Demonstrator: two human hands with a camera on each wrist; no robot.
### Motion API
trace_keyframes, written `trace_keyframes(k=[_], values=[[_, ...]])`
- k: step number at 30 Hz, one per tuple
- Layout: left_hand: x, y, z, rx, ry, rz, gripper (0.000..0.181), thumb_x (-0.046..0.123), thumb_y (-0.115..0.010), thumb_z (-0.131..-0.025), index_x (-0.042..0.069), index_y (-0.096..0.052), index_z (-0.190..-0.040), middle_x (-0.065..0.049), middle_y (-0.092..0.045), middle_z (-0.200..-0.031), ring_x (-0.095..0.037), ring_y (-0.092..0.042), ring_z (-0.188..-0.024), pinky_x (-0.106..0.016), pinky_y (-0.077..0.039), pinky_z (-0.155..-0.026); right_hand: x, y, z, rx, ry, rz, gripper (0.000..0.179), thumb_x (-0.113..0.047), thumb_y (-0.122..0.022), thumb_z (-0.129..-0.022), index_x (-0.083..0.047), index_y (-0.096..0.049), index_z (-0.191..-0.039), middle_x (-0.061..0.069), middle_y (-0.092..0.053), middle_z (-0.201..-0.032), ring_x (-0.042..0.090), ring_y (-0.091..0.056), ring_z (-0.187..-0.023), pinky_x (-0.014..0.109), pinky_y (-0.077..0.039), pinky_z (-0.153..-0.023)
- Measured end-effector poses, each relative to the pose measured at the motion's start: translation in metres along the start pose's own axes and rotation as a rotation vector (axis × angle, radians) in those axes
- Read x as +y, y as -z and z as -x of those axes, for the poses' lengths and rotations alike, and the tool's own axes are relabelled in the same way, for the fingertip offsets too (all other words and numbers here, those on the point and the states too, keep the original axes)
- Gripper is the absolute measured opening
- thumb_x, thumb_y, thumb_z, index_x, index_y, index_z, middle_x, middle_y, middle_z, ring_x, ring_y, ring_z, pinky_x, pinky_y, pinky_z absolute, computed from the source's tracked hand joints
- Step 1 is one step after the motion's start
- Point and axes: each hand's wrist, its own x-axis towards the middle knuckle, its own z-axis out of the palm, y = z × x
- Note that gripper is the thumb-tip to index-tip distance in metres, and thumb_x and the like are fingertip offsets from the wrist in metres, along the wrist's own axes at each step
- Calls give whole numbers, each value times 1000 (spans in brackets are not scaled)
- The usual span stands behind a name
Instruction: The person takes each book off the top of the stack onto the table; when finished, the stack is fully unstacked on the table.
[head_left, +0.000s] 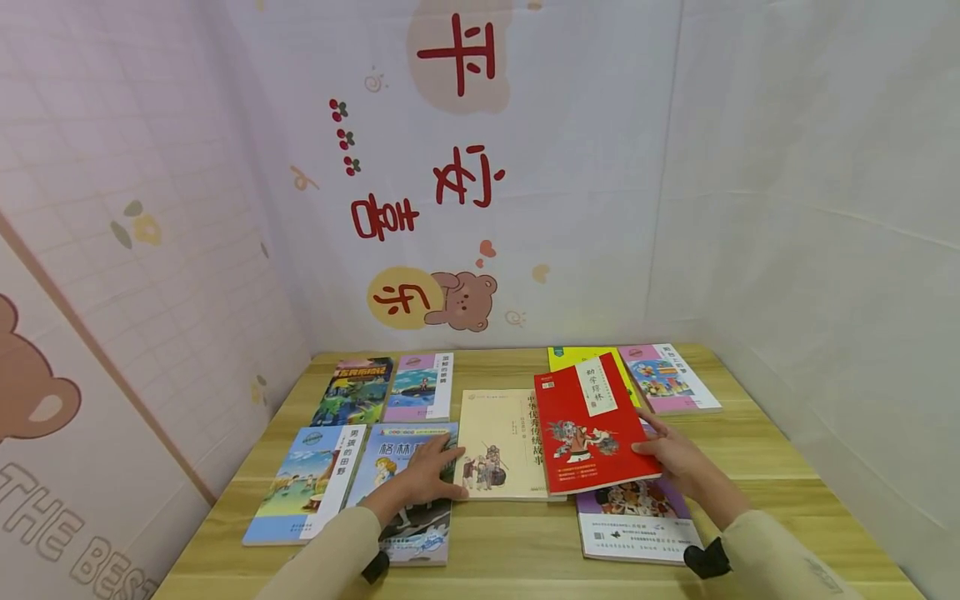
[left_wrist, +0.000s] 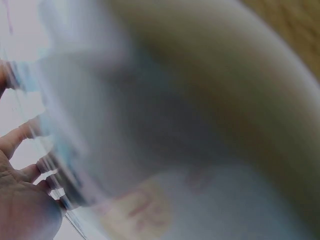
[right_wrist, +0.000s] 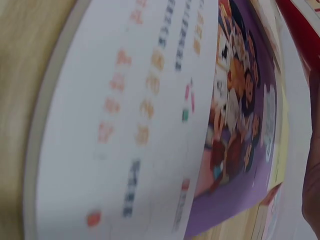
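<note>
My right hand [head_left: 681, 460] grips the right edge of a red book [head_left: 592, 454], with the thumb on its cover. The red book is tilted, overlapping a cream book [head_left: 487, 417], a yellow book [head_left: 562, 360] and a purple-and-white book [head_left: 637, 533]. In the right wrist view the purple-and-white book [right_wrist: 125, 125] fills much of the picture. Over a blue comic-style book [head_left: 420, 546] lies my left hand [head_left: 426, 482], its fingers extended toward the cream book's left edge. The left wrist view shows those fingers [left_wrist: 22, 137] spread; much of that view is blurred.
At the left lie a countryside-cover book [head_left: 300, 475], a green jungle-cover book [head_left: 352, 392] and a pink-and-blue book [head_left: 420, 387]. A pink-and-white book [head_left: 667, 379] lies at the back right. White printed cloth walls [head_left: 570, 208] enclose the wooden table [head_left: 517, 550].
</note>
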Motion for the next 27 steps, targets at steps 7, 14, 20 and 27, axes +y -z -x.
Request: trace_keyframes(k=[7, 14, 20, 27], values=[[0, 0, 0, 2, -2, 16, 77, 37, -78, -87, 9, -45, -150, -22, -15, -162, -46, -9, -147, -68, -9, -112, 1, 26, 9, -5, 13, 61, 80, -3, -56, -98, -14, -8, -161, 14, -64, -117, 31, -70, -93, 42, -58, -80], [0, -1, 0, 4, 3, 14, 77, 38, -78, -87, 9, -45, -150, -22, -15, -162, -47, -9, -147, -69, -10, -111, 4, 60, 19, -23, 8, 82, 82, -4, -54, -99, -13, 0, -160, 7, -64, -112, 25, -69, -92, 38, -57, -80], [2, 1, 2, 4, 10, 17, 77, 38, -78, -87, 9, -45, -150, -22, -14, -162, -48, -8, -146, -70, -10, -111, 10, 94, 29, -4, -16, 92, 84, -7, -55, -99, -12, 4, -159, -1, -63, -109, 19, -68, -91, 35, -57, -79], [3, 2, 2, 3, 20, 13, 77, 38, -78, -87, 10, -45, -150, -22, -14, -162, -47, -8, -147, -69, -11, -111, 21, 129, 40, -14, -26, 74, 88, -5, -56, -98, -10, 9, -158, -8, -63, -107, 17, -68, -90, 35, -57, -79]])
